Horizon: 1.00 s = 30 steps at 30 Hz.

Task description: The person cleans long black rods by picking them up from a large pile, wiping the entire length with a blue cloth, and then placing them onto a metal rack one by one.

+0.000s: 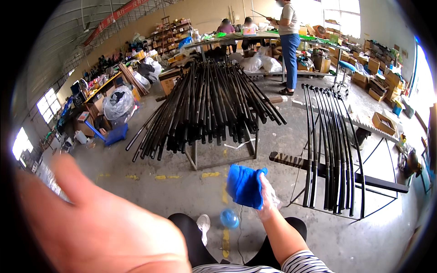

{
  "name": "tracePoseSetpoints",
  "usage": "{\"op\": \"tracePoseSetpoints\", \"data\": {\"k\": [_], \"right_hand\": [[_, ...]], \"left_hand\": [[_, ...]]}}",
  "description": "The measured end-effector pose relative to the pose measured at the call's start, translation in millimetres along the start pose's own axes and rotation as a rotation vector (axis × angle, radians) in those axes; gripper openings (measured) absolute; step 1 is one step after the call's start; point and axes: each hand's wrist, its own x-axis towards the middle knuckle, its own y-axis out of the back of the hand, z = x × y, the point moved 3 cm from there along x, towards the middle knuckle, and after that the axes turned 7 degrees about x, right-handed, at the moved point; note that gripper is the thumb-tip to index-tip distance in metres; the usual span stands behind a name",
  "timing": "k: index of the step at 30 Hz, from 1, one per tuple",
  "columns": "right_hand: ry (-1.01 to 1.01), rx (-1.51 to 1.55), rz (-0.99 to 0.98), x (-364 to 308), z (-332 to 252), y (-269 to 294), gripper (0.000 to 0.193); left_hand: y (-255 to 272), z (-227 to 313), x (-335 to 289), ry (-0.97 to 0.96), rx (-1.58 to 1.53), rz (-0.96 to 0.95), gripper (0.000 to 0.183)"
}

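Observation:
My left hand (pixel 114 223) is large, blurred and close at the lower left. Its visible fingers are spread and nothing shows in it; part of it runs out of view. Over the floor in the middle, my right hand (pixel 268 193), in a thin clear plastic glove, is closed on a blue cloth (pixel 246 184). The cloth hides most of its fingers. Ahead, a thick pile of long black rods (pixel 207 104) lies on a metal stand (pixel 223 163). Several more black rods (pixel 334 154) lie side by side on a rack at the right, apart from my right hand.
A round translucent blue object (pixel 229 218) sits on the floor between my legs. A dark padded crossbar (pixel 382 183) spans the right rack. Beyond the pile, a person in blue trousers (pixel 290 50) stands at a long table. Bags, boxes and a blue stool (pixel 347 66) surround the area.

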Motion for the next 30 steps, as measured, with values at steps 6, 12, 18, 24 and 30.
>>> {"op": "tracePoseSetpoints", "data": {"k": [6, 12, 18, 24, 30], "right_hand": [[0.046, -0.036, 0.110, -14.1, -7.7, -10.8, 0.072], [0.076, -0.105, 0.177, -12.0, -10.4, 21.4, 0.068], [0.096, -0.071, 0.174, -3.0, -7.2, 30.3, 0.066], [0.130, 0.017, 0.153, -3.8, -10.1, 8.4, 0.061], [0.051, 0.064, 0.112, -3.6, -10.5, -6.3, 0.065]], "left_hand": [[-16.8, 3.1, -59.9, 0.080, -0.168, -0.419, 0.017], [-84.7, 27.4, -109.4, 0.290, -0.544, -0.395, 0.069], [-92.3, 32.8, -86.5, 0.548, -1.004, -0.888, 0.038], [-80.7, 65.3, -137.6, -0.110, -0.710, -0.791, 0.032], [-35.2, 18.7, -217.6, 0.064, -0.561, -0.989, 0.043]]}}
